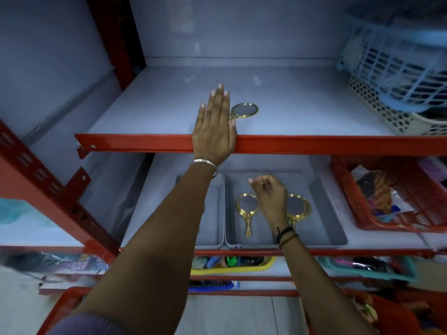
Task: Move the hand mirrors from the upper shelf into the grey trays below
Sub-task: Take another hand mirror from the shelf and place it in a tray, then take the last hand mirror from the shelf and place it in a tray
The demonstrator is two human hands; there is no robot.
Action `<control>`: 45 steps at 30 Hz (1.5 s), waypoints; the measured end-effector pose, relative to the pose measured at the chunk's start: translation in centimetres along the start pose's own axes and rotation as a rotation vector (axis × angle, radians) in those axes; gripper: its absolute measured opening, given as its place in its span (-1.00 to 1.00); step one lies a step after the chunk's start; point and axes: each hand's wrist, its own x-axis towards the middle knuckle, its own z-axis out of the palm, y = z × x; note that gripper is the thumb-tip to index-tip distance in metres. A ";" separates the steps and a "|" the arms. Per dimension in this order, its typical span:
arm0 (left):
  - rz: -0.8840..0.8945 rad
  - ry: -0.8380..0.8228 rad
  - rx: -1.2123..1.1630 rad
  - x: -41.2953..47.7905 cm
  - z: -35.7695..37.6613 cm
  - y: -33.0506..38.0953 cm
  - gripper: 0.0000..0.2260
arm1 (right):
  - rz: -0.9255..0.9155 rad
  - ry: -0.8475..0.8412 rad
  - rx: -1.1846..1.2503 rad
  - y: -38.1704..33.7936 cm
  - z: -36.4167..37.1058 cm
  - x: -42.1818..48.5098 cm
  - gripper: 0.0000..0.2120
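One gold hand mirror (244, 110) lies on the upper shelf (302, 110), its handle partly hidden by my left hand (214, 124). That hand lies flat over the shelf's red front edge, fingers straight, thumb touching the handle. Below, two grey trays stand side by side. The right tray (321, 189) holds a gold mirror (247, 210) on the left and a stack of gold mirrors (298, 206) on the right. My right hand (269, 192) hovers over this tray between them, fingers loosely curled, holding nothing. The left tray (214, 213) is mostly hidden by my left forearm.
Blue and white plastic baskets (391, 76) fill the upper shelf's right end. A red basket (396, 197) of goods stands right of the grey trays. Red uprights (48, 187) frame the left side. Lower shelves carry a yellow tray (242, 265) and a teal tray (372, 268) with combs and brushes.
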 end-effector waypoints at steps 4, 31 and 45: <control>-0.019 -0.031 -0.070 -0.5 -0.9 -0.2 -0.48 | -0.289 -0.157 -0.062 -8.2 0.0 0.5 -0.91; -0.001 -0.129 -0.010 -0.2 -1.9 -4.8 -0.44 | 0.147 -0.056 -0.984 -15.7 7.7 12.3 -0.75; 0.010 -0.160 -0.038 -0.4 -2.2 -4.9 -0.44 | 0.282 -0.317 -0.568 -16.3 4.7 12.5 -0.88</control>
